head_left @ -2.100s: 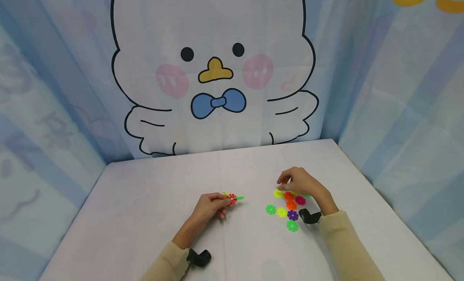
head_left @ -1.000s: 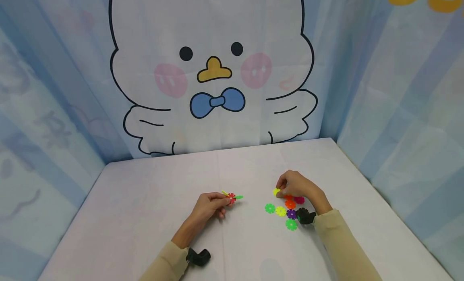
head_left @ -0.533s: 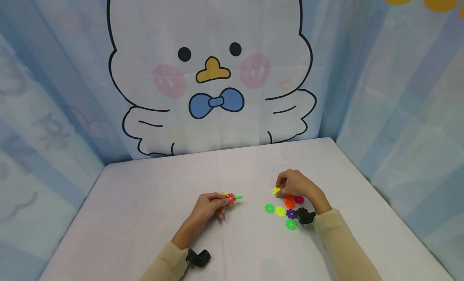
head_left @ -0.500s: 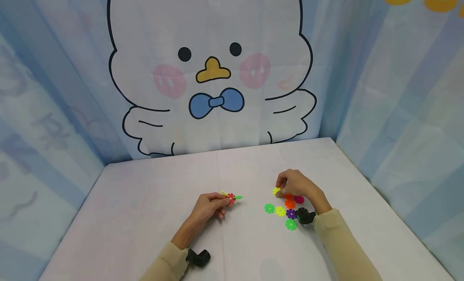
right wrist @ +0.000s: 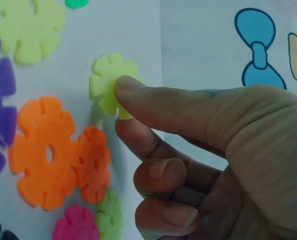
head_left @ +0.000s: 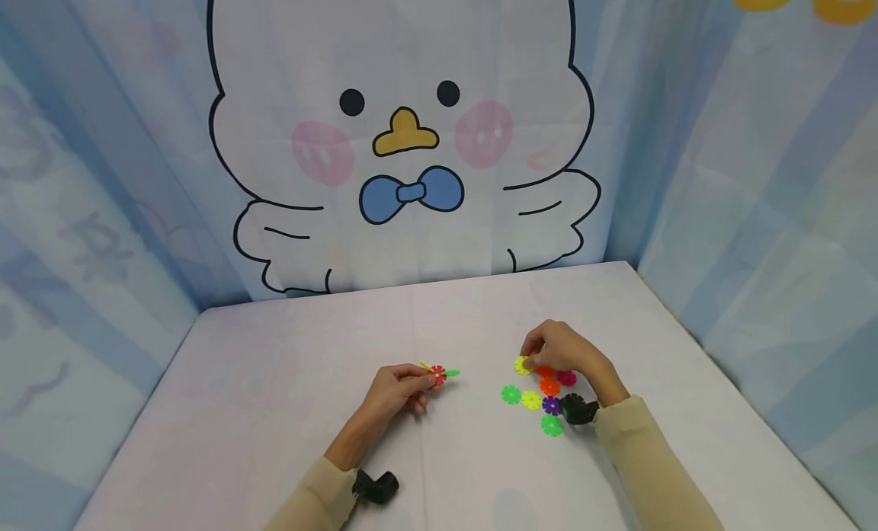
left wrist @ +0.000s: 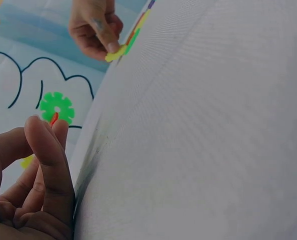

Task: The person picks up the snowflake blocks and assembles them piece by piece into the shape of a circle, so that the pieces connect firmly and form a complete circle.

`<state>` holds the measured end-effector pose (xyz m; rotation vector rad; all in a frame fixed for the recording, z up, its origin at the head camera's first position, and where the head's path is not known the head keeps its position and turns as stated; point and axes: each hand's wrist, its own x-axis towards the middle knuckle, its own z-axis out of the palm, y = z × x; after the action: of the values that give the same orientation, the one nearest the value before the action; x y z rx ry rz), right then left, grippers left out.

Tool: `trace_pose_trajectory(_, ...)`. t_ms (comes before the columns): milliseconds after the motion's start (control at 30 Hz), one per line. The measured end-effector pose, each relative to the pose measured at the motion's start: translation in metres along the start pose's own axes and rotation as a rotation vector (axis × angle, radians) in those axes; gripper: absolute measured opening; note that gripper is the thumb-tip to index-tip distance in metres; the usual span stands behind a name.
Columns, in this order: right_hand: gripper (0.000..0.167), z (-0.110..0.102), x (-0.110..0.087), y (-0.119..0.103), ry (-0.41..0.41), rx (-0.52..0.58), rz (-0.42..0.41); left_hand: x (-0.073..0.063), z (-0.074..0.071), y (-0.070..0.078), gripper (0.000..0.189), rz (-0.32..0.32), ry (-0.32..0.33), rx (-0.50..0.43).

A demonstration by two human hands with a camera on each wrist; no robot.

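Note:
Slotted plastic snowflake discs are the things being handled. My left hand (head_left: 394,391) pinches a red snowflake disc (head_left: 438,376) between thumb and fingers, above the table. Joined to it are a green disc (left wrist: 46,104), seen flat-on in the left wrist view, and a yellow one (head_left: 424,364), partly behind my fingers. At the far side of the loose discs, my right hand (head_left: 559,346) pinches a yellow snowflake disc (right wrist: 102,80). The thumb covers part of its face, and the disc is tilted close over the white table in the right wrist view.
Beside and below my right hand lie loose discs: two orange ones (head_left: 549,386), a magenta (head_left: 567,378), a purple (head_left: 552,406), a yellow (head_left: 531,400) and green ones (head_left: 552,426). A cartoon-printed cloth (head_left: 411,241) rises behind the white table (head_left: 274,409).
My right hand has come down, taken the yellow disc at the far edge of the loose ones between thumb and finger, and tilted it slightly. My left hand stays in place with the joined discs.

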<state>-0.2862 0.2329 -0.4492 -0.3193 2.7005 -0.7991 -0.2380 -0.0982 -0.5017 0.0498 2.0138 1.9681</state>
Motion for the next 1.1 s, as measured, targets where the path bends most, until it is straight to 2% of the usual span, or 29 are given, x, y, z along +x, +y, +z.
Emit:
trace_pose_trajectory(200, 0.008, 0.002, 0.002, 0.001, 0.001, 0.037, -0.036, 0.0, 0.0, 0.0, 0.028, -0.004, 0.003, -0.002)
trace_pose_trajectory(433, 0.013, 0.005, 0.005, -0.002, -0.019, 0.1, -0.065, 0.0, 0.0, 0.0, 0.028, -0.011, 0.012, 0.0)
trace_pose_trajectory(767, 0.017, 0.018, 0.011, -0.008, -0.046, 0.228, -0.163, 0.001, -0.001, -0.002, 0.028, -0.008, 0.007, 0.007)
trace_pose_trajectory(1100, 0.021, 0.037, 0.018, -0.021, -0.078, 0.363, -0.171, 0.001, -0.001, -0.001, 0.029, -0.02, 0.011, 0.026)
